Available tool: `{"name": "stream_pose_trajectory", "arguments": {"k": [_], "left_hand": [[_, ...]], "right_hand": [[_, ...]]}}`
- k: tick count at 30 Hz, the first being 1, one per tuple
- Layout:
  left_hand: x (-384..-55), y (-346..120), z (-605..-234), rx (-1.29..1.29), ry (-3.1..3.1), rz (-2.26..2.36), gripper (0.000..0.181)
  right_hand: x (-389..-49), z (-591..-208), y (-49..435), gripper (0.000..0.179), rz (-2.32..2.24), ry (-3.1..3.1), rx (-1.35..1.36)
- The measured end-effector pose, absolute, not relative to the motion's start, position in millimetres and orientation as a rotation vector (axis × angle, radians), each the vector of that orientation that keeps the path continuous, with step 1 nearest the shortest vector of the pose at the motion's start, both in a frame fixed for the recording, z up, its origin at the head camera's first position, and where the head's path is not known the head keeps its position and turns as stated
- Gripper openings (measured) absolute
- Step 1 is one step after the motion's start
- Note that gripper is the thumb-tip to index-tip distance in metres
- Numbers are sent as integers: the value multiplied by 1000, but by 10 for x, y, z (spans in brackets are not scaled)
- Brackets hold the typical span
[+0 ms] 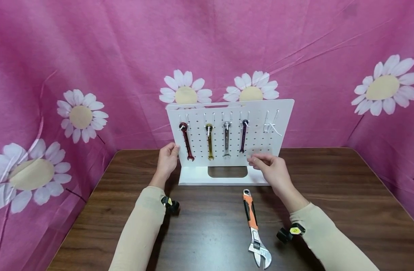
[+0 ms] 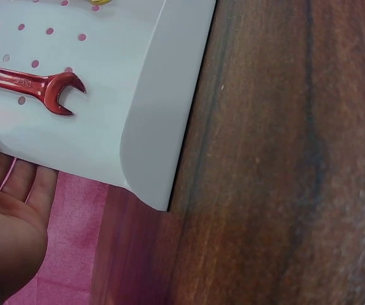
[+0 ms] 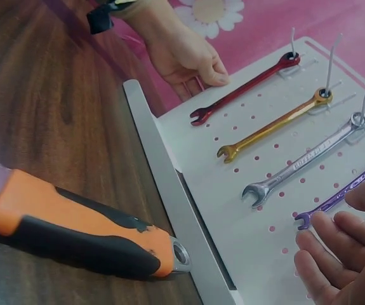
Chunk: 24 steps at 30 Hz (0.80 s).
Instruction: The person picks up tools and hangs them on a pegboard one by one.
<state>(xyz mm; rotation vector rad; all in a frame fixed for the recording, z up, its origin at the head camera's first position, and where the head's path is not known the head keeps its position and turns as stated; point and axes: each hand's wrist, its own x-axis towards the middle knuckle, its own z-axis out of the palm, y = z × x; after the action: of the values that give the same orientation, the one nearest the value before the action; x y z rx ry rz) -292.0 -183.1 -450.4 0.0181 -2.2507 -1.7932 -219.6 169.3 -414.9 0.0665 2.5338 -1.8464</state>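
Observation:
A white pegboard stand (image 1: 261, 146) stands upright on the table. My left hand (image 1: 167, 160) pinches its left edge, thumb at the front and fingers reaching behind. Four hooks carry a red wrench (image 1: 186, 141), a gold wrench (image 1: 210, 143), a silver wrench (image 1: 226, 140) and a purple wrench (image 1: 243, 136). My right hand (image 1: 272, 169) hovers before the board's lower right, fingers loosely bent and holding nothing. Close to those fingers is the purple wrench's lower end (image 3: 304, 220). An adjustable wrench (image 1: 251, 214) with an orange and black handle lies on the table before the stand.
At the board's upper right, a white hook (image 1: 271, 126) bears no wrench. The brown wooden table (image 1: 346, 188) stretches out on both sides of the stand. Behind it hangs a pink cloth (image 1: 213, 45) with large white daisies.

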Motion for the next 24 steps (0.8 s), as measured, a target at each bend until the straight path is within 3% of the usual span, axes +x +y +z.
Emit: {"name": "stream_pose_trajectory", "arguments": {"k": [24], "left_hand": [[-2947,-1832,-4531,34,-2219,-1873,24]], "right_hand": [[-1663,-4200,1842,36,-1919,2462,-59]]}}
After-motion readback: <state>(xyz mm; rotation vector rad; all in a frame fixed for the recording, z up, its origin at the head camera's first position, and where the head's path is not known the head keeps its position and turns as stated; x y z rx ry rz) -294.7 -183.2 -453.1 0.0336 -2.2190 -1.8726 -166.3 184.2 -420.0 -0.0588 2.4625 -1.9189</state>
